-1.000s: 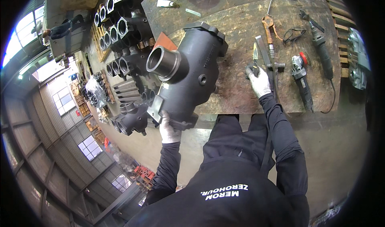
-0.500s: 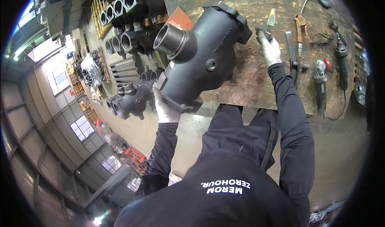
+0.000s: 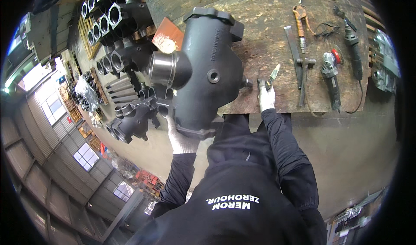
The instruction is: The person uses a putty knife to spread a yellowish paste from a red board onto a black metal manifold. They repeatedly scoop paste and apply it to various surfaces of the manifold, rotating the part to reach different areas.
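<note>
**Black, cylindrical metal housing under work at a scarred brown wooden bench**

We see the housing at the left of the bench, its lower end projecting past the near edge; what bears its weight underneath, we cannot tell. Our left hand, in a white knitted glove, grips the lower left edge, its fingers partly hidden behind the metal. Our right hand, likewise gloved, is closed around a pale-bladed, dark-handled hand tool, just beside the short dark stub on the housing's right flank. The blade points up and away from the housing, apart from it.

Stage of work: we judge it under way, since one hand grips the housing and the other a tool. Apparently complete are the even black body surface and the bright, smooth ring-shaped neck at its left. The small round side port stands uncovered; whether anything remains to be done there, or on the faces turned from us, we cannot tell. No cut is in progress.

Lying apart, to the right: a black angle grinder with a red disc, a long grey straight grinder and an orange-handled air gun, none of them in hand. Beyond the bench, at left, we note a black twin-necked casting of similar finish.
</note>
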`<state>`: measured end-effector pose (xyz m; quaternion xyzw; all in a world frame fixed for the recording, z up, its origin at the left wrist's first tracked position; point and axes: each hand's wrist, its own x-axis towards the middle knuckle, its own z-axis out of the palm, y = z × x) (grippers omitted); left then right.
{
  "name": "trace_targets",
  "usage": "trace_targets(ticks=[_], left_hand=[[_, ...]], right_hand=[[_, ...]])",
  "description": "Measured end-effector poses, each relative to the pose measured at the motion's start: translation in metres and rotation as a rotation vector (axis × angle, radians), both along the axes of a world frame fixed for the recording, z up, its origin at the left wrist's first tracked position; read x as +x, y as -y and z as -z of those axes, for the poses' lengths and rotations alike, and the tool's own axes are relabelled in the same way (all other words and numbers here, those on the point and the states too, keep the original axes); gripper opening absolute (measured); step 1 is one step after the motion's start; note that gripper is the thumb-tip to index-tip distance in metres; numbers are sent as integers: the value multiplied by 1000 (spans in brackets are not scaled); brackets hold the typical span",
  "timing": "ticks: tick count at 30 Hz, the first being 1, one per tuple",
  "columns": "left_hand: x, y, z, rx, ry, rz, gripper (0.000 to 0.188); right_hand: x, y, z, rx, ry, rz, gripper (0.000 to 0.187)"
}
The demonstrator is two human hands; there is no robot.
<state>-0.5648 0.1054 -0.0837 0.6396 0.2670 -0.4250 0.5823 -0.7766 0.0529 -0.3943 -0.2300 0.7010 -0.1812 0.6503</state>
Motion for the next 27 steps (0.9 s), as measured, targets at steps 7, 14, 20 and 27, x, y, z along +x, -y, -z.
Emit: trace_targets(ticks=[7, 14, 20, 27], left_hand=[[-31, 4, 2, 25, -94, -80, 67], [-60, -1, 12, 23, -114, -127, 64], [-76, -9, 25, 22, -136, -153, 65], [-77, -9, 27, -39, -162, -175, 67]], right_hand=[[-10, -14, 42, -75, 35, 151, 45], [-24, 37, -15, -53, -3, 71, 52], [-44, 59, -54, -117, -193, -70, 66], [-48, 99, -126, -307, 152, -296, 52]])
